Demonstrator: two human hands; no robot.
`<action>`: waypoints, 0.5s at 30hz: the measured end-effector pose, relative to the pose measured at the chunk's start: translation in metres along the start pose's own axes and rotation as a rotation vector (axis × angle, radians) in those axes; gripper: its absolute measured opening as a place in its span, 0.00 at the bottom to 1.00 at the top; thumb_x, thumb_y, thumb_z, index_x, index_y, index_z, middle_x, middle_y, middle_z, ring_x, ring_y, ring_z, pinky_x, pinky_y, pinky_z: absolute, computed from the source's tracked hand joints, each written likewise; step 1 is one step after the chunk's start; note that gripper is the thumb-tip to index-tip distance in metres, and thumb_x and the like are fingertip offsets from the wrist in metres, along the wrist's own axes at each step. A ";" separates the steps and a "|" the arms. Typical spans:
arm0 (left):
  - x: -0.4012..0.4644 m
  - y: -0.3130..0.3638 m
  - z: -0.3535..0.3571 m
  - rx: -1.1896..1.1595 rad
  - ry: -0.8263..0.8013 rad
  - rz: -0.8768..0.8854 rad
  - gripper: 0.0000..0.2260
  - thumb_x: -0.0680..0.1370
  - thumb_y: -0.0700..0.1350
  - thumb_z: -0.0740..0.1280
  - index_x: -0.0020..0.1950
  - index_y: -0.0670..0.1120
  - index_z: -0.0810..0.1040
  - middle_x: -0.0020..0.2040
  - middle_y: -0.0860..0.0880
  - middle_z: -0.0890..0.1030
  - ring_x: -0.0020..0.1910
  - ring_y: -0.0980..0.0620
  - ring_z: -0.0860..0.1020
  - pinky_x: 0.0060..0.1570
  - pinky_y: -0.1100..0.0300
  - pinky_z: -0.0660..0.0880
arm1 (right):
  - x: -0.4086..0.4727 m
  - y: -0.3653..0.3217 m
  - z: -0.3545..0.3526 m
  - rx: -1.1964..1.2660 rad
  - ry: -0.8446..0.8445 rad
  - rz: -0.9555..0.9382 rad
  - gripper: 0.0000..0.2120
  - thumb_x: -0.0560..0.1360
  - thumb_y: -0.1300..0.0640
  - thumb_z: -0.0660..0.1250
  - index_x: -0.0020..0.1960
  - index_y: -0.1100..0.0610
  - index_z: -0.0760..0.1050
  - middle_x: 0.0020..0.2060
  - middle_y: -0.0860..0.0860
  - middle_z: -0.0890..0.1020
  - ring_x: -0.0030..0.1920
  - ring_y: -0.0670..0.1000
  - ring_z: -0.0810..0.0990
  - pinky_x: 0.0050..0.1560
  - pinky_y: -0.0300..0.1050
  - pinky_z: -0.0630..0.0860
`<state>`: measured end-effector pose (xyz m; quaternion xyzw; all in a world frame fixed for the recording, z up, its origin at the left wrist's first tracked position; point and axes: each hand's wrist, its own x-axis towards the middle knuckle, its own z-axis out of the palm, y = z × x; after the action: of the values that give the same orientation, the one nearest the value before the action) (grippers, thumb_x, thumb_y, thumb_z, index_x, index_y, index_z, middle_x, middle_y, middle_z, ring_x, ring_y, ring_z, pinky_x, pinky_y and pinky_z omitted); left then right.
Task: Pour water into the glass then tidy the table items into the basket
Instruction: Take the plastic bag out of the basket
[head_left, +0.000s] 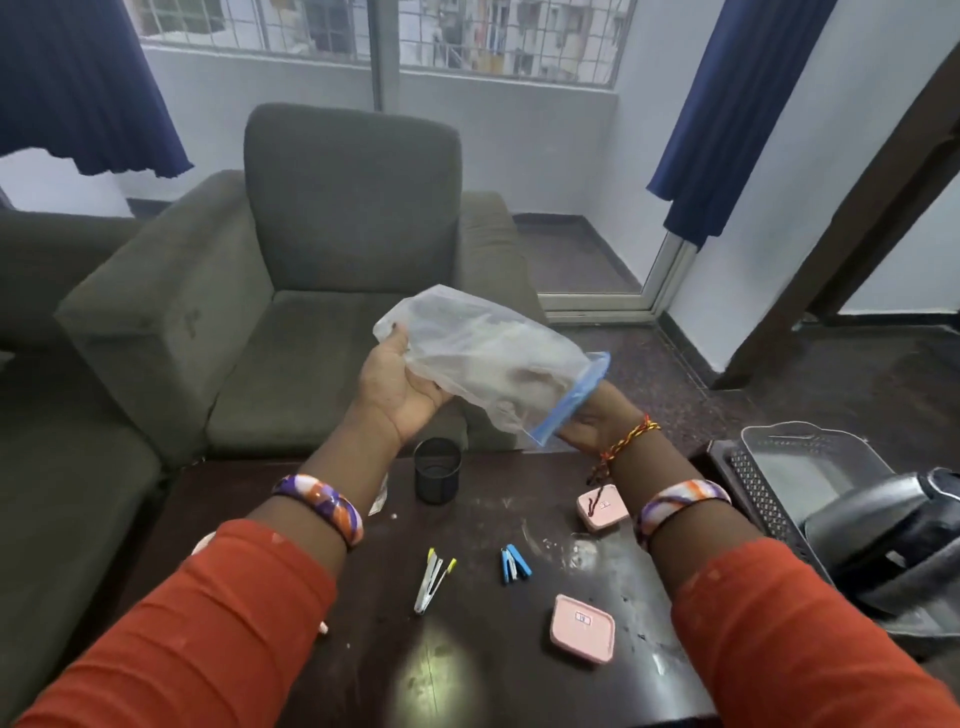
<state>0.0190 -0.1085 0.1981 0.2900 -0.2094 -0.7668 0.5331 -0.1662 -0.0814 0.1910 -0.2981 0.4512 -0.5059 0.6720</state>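
A clear zip bag (483, 358) with a blue seal strip is held up above the dark table (467, 670). My left hand (402, 387) grips its closed far end. My right hand (589, 415) holds the blue zip end, partly hidden behind the bag. On the table lie a black mesh cup (437, 469), two pink square boxes (602, 508) (582, 627), a bundle of yellow-capped pens (432, 579) and a bundle of blue-capped pens (514, 564). A dark basket (748, 478) stands at the right table edge. I cannot make out a glass.
A black bag or pouch (893, 545) lies in the basket with a clear tray (810, 457) behind it. A grey armchair (322, 270) stands just beyond the table, another seat at left. A pale object (200, 543) peeks out under my left sleeve.
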 end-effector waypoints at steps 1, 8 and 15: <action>-0.002 -0.001 -0.003 0.003 0.017 0.011 0.19 0.81 0.52 0.49 0.53 0.44 0.75 0.46 0.44 0.84 0.49 0.45 0.80 0.46 0.48 0.79 | 0.002 0.002 -0.002 0.050 -0.064 -0.021 0.13 0.76 0.65 0.53 0.51 0.64 0.77 0.45 0.57 0.82 0.40 0.51 0.84 0.40 0.42 0.82; -0.021 -0.008 -0.030 -0.059 0.211 0.132 0.18 0.80 0.50 0.48 0.48 0.44 0.76 0.35 0.46 0.86 0.33 0.48 0.84 0.34 0.57 0.80 | -0.015 0.004 -0.007 -0.061 -0.043 0.073 0.06 0.75 0.70 0.60 0.49 0.65 0.74 0.42 0.57 0.81 0.34 0.52 0.84 0.33 0.45 0.83; -0.043 -0.033 -0.076 -0.156 0.482 0.166 0.20 0.79 0.46 0.47 0.65 0.43 0.71 0.63 0.43 0.75 0.63 0.42 0.73 0.52 0.51 0.73 | -0.033 0.019 -0.038 -0.142 0.095 0.268 0.18 0.72 0.73 0.60 0.60 0.61 0.68 0.46 0.59 0.78 0.41 0.56 0.80 0.28 0.47 0.81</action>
<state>0.0578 -0.0575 0.1300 0.4043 -0.0398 -0.6428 0.6494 -0.1957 -0.0419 0.1688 -0.2576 0.5529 -0.3919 0.6887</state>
